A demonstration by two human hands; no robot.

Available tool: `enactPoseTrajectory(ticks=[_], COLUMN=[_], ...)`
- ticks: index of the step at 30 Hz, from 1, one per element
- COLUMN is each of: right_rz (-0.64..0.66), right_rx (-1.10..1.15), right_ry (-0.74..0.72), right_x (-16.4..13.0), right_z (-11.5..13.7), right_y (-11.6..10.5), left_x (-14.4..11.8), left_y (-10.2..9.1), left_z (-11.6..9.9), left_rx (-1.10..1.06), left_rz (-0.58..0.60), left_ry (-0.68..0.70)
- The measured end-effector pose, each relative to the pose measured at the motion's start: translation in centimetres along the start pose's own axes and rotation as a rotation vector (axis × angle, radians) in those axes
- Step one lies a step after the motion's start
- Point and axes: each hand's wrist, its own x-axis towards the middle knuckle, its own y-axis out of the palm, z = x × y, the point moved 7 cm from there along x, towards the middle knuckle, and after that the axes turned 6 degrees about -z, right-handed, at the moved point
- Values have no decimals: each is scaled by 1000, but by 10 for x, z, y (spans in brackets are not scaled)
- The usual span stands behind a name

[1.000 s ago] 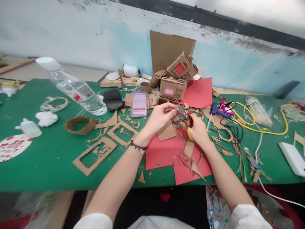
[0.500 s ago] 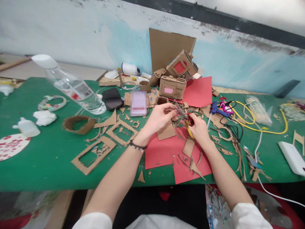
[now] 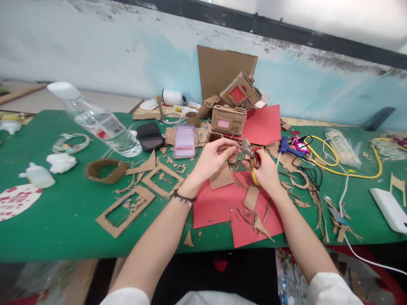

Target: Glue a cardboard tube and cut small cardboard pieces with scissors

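My right hand [image 3: 265,169] grips a pair of scissors [image 3: 253,173] with yellow and red on the handles. Their blades point up and left, slightly apart, close to the fingertips of my left hand [image 3: 218,159]. Thumb and forefinger of that left hand are pinched together around a small piece of cardboard, mostly hidden by the fingers. Under both hands lie a red sheet [image 3: 213,207], a flat cardboard piece [image 3: 221,176] and a smaller cardboard strip [image 3: 251,198]. Curled brown scraps [image 3: 261,225] are scattered on the red sheet.
Cardboard models [image 3: 228,120] stand behind my hands. On the left are cut frames [image 3: 125,212], a cardboard ring [image 3: 106,170], a phone [image 3: 185,142] and a tilted water bottle [image 3: 101,123]. To the right are a blue glue gun [image 3: 291,147], cables and a white power bank [image 3: 388,210].
The scissor blades have spread a little wider near my left fingertips. Both hands stay in nearly the same place, and the camera view has tilted slightly.
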Motion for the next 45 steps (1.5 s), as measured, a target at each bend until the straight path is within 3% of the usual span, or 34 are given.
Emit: enactPoseTrajectory(ticks=[5,11,27,39,45], right_rz=[39,54,131,115,81], right_rx=[-23,-18,16,-162,-177], right_ry=[-42,-34,72,63,73], right_x=[-4,-4,-8,-9,-8], right_z=[4,5,5,-1,-7], right_y=[7,9,15,18,17], left_x=[-2,-3,-2,-2,0], left_y=[2,5,4,6,4], left_z=[-4,-8,-6,-4,1], left_rx=[17,71,67,65,31], left_rz=[-50,-26,-43,-69,-71], left_ry=[36,97,84,123,78])
